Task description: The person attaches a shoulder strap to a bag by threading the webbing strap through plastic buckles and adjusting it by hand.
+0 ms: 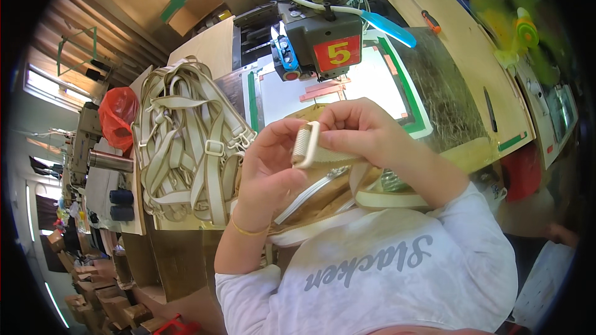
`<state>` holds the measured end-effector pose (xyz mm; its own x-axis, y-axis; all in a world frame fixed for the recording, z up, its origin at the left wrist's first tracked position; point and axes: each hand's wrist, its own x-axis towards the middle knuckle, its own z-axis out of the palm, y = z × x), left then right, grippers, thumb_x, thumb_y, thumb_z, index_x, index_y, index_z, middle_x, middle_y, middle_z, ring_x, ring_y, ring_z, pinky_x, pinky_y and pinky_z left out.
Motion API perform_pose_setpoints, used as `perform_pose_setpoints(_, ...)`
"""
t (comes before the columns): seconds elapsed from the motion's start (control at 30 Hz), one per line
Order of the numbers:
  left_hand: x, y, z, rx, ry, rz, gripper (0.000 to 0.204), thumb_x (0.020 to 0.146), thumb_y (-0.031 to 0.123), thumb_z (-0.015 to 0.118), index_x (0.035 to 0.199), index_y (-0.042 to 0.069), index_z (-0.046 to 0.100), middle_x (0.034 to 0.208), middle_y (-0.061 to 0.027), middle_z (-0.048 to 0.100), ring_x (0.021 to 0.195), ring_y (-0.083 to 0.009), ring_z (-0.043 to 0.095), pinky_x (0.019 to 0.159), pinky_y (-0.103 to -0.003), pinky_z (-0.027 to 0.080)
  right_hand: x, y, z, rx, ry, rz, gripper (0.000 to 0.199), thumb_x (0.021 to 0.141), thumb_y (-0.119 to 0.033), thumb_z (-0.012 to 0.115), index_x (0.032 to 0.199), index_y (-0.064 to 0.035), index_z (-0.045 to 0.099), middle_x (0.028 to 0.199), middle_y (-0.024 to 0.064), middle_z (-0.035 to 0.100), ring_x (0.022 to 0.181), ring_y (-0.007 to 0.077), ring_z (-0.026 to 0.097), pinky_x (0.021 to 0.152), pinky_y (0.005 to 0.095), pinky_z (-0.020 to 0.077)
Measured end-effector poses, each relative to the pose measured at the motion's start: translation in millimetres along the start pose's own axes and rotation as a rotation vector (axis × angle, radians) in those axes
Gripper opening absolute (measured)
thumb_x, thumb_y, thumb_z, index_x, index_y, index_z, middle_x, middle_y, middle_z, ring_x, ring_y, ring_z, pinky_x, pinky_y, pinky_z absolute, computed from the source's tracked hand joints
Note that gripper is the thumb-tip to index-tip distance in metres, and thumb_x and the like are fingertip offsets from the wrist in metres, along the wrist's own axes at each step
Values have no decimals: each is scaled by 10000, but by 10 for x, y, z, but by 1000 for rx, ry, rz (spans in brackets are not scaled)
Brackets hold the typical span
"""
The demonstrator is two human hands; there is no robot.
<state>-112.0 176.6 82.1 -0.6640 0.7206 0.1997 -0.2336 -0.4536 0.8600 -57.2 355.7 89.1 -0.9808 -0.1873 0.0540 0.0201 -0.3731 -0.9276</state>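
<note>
Between my two hands, in front of my chest, is a cream rectangular strap buckle [313,147] with ribbed webbing looped through it. My left hand [264,158] grips the buckle's left side, thumb below and fingers behind. My right hand [360,127] pinches the webbing and the buckle's upper right edge between thumb and fingers. From there the cream webbing strap [391,200] runs right and curls down to my lap. Under my hands lies a tan fabric piece [326,201] with a white zipper, partly hidden by my hands and the strap.
At left on the table lies a heap of cream, brown-edged straps [180,142] with buckles. Ahead stands a sewing machine head [323,37] over a white, green-edged plate [273,96]. A screwdriver [430,22] lies at the far right; a red plastic bag [118,115] hangs beyond the heap.
</note>
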Motion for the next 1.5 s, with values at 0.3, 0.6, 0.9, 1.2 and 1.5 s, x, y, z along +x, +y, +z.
perform_pose_setpoints(0.3,-1,-62,-74,-72,66,-98,708,705,259,739,1236,-27,369,1124,-119,520,996,-204,546,815,-342,484,66,7,3,56,-15,77,60,797,-73,591,813,-15,596,754,-13,574,699,32,519,618,166,405)
perform_pose_setpoints(0.6,13,-27,-124,111,73,-48,708,566,165,822,1140,-40,461,1083,-93,549,1006,-162,529,880,-271,414,82,135,-37,216,-14,122,116,778,-104,597,831,-3,621,753,12,596,678,56,537,601,185,419)
perform_pose_setpoints(0.9,65,-45,-193,100,-40,-41,704,536,71,812,1142,-40,472,1099,-104,552,1012,-173,524,895,-283,398,59,111,-99,228,-36,126,97,793,-97,592,825,-7,608,748,0,577,676,40,514,598,174,403)
perform_pose_setpoints(1.2,23,-6,-102,441,83,3,645,523,-17,792,1106,-36,518,1037,-61,578,962,-139,526,868,-267,412,75,347,-146,194,-56,-178,252,852,-32,532,1100,4,562,997,56,594,933,98,543,832,224,423)
perform_pose_setpoints(1.5,48,109,81,616,58,-89,516,581,-41,759,1054,-37,551,993,-67,577,901,-111,544,790,-225,447,8,357,-293,191,-116,-101,296,806,19,536,1097,34,581,1081,151,601,1004,179,574,887,296,448)
